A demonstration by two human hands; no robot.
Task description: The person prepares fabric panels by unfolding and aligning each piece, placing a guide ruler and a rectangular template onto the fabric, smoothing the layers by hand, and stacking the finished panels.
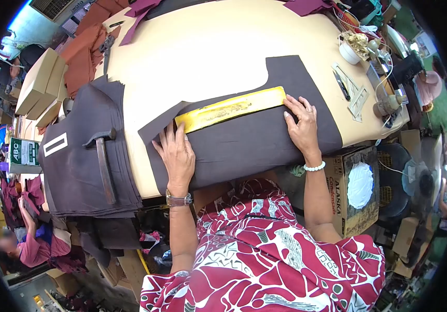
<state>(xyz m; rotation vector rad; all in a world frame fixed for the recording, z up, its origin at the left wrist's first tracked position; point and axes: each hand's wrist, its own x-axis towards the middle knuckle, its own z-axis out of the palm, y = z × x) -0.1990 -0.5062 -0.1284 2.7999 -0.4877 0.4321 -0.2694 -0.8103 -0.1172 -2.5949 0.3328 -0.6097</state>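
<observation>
A long flat yellow bar point(234, 108) with dark stains lies slantwise on a dark brown sheet point(254, 145), which looks like leather or cloth. My left hand point(176, 158) grips the bar's left end, its fingertips beside a raised flap of the sheet. At the other end, my right hand point(302, 125) has its fingers closed on the bar's tip, with the wrist resting over the sheet's near edge. Part of the sheet hangs over the table edge toward my lap.
Left of me, a hammer point(104, 164) and a white rectangular frame point(55, 144) lie on a stack of dark sheets point(83, 182). Set squares point(357, 101) and a pen point(341, 86) lie at right. Below them stands a cardboard box point(340, 208). A co-worker point(41, 242) is at far left.
</observation>
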